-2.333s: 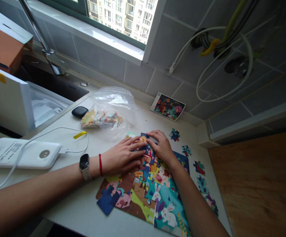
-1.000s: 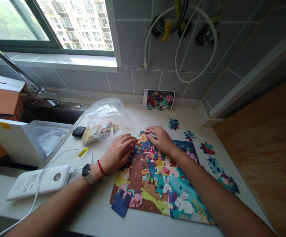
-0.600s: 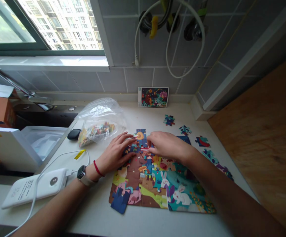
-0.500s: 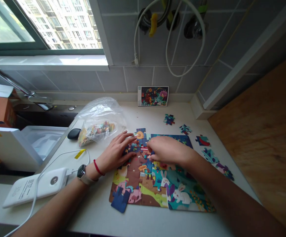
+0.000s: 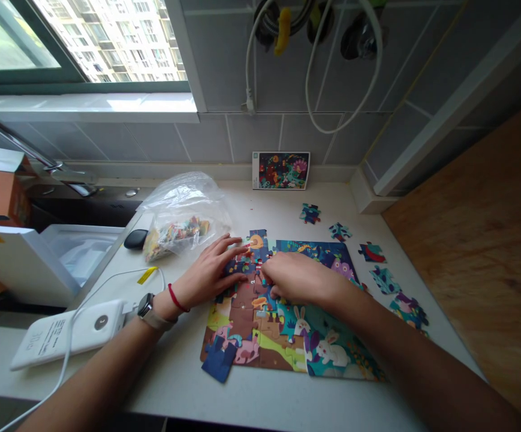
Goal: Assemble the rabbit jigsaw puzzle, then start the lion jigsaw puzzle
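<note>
A partly joined jigsaw puzzle (image 5: 271, 331) lies on the white counter, showing rabbits, a pink animal and dark blue parts. My left hand (image 5: 210, 268) rests at its upper left with the fingers spread, fingertips touching the pieces. Over the puzzle's upper middle is my right hand (image 5: 297, 277), fingers curled down against the pieces; whatever they grip is hidden under the hand. An orange and blue puzzle piece (image 5: 256, 241) juts out at the top edge. One dark blue puzzle piece (image 5: 219, 360) overlaps the lower left corner.
Several loose pieces, one with a red shape (image 5: 372, 252), line the right side. A picture card (image 5: 282, 171) leans on the wall. To the left are a clear bag (image 5: 183, 210) of pieces, a black mouse (image 5: 135, 239), a corded white power bank (image 5: 69, 333) and the sink.
My right hand has shifted slightly left over the puzzle, its fingers still curled down. The left hand stays spread in nearly the same place. The view has tilted a little.
</note>
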{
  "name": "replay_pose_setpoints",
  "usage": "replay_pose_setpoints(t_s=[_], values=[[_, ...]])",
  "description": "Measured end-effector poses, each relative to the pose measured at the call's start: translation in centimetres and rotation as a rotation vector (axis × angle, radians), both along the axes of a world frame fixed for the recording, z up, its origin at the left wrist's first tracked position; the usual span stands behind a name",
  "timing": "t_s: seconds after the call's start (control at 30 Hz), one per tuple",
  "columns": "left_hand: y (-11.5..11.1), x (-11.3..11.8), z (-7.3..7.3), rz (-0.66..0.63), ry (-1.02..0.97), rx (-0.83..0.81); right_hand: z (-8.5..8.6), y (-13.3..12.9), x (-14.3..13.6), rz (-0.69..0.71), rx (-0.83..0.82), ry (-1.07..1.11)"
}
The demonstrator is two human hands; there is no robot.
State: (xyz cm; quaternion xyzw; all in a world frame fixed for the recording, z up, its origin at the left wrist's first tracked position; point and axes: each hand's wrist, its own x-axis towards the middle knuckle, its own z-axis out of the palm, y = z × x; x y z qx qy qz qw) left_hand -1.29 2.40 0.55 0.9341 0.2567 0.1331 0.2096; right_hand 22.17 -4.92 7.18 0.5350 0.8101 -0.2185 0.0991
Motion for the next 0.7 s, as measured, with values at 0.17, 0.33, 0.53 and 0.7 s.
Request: replay_pose_setpoints(t_s=[0.17, 0.33, 0.53, 0.7], values=[[0.2, -0.2, 0.1, -0.011, -0.011, -0.010, -0.4, 0.0, -0.1, 0.011, -0.005, 0.009], [0.4, -0.5, 0.2, -0.038, -0.005, -0.015, -0.1, -0.1, -0.5, 0.007, -0.027, 0.003], [0.5, -0.8, 0.3, -0.063, 0.008, -0.028, 0.3, -0.4, -0.9, 0.029, -0.034, 0.022], [0.6, -1.1, 0.6, -0.092, 0.016, -0.044, 0.5, -0.6, -1.2, 0.053, -0.024, 0.025]])
